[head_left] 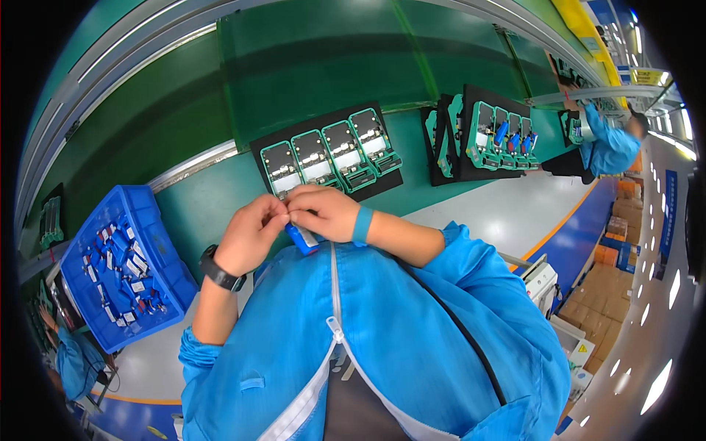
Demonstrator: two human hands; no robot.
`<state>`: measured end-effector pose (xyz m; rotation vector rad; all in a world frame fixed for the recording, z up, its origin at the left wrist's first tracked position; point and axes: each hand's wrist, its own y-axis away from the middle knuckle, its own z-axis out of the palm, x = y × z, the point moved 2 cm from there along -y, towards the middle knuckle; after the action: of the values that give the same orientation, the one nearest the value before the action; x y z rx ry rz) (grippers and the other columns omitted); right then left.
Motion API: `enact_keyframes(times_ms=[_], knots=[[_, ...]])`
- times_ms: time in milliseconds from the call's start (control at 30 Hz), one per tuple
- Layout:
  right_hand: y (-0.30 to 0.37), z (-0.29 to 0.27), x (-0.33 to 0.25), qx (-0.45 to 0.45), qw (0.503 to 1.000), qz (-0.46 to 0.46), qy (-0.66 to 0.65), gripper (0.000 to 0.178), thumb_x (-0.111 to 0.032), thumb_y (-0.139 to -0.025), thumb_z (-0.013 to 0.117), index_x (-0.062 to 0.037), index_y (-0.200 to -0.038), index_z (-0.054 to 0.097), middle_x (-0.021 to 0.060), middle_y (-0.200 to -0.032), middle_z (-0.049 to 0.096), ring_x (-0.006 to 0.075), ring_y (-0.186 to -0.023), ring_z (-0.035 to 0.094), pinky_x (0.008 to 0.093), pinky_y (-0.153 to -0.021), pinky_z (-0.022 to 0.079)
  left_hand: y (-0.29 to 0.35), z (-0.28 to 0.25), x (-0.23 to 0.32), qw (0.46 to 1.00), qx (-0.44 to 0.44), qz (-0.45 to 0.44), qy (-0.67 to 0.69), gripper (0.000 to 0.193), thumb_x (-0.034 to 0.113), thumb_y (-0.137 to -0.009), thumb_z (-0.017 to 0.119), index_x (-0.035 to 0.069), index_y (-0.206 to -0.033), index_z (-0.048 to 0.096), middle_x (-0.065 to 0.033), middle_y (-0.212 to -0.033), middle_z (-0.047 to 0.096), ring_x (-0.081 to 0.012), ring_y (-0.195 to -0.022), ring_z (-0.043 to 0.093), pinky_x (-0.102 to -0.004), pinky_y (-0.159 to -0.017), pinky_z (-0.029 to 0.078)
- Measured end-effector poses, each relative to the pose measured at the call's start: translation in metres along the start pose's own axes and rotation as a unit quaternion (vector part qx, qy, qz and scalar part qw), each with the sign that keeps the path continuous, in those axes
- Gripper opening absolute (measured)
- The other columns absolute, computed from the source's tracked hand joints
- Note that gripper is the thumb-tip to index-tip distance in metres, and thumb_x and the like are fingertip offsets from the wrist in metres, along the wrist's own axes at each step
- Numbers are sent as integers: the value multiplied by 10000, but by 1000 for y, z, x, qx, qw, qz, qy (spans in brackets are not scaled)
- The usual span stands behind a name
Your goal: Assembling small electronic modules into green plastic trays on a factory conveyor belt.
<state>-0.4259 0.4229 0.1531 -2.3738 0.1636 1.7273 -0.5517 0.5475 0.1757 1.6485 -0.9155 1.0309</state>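
In front of my chest a small blue battery pack point(301, 239) with a white label and a red end hangs below my fingers. My right hand point(328, 210) is closed around its upper end, thumb and forefinger pinched together. The fingertips of my left hand point(251, 229) pinch right beside them; what lies between those tips is too small to make out. Just beyond my hands a black tray point(392, 182) bears several green-framed units point(318, 156) with silvery insides, lying in a row. No battery pack shows in these units.
At the left stands a blue bin point(168, 234) heaped with similar packs. Farther right, another black tray point(471, 170) carries green units, some with blue packs on them. Co-workers in blue sit at the far right point(612, 143) and lower left point(76, 364). Cartons point(599, 294) line the right.
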Motion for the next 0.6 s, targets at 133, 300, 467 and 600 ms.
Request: enact_keyframes(times_ms=[133,300,467,600], knots=[[30,-25,29,-2,984,85,-159,133,-151,-865,564,-33,-804,572,53,-834,543,172,-747,534,285,-681,431,-25,42,5,996,-19,-45,75,67,76,-881,561,19,-878,526,-12,-745,564,-71,-649,516,-225,-566,426],[54,-55,57,-62,931,200,-300,99,-125,-890,561,-42,-836,569,14,-829,571,82,-775,519,240,-699,434,-51,82,-1,994,-14,-60,86,62,80,-890,549,28,-911,524,-17,-772,575,-78,-652,529,-229,-567,435],[57,-114,115,-16,966,251,-56,185,-218,-866,574,-43,-869,634,93,-783,630,185,-741,600,327,-671,473,-43,43,-21,975,172,-9,-139,249,159,-864,601,22,-1067,552,-96,-817,624,-181,-712,604,-311,-659,489],[45,-188,175,25,929,294,224,206,-250,-838,550,-83,-901,653,142,-878,655,332,-824,616,393,-728,496,34,-110,-87,858,429,-84,-271,278,195,-903,557,25,-1124,566,-155,-1029,635,-246,-939,617,-334,-801,484]])
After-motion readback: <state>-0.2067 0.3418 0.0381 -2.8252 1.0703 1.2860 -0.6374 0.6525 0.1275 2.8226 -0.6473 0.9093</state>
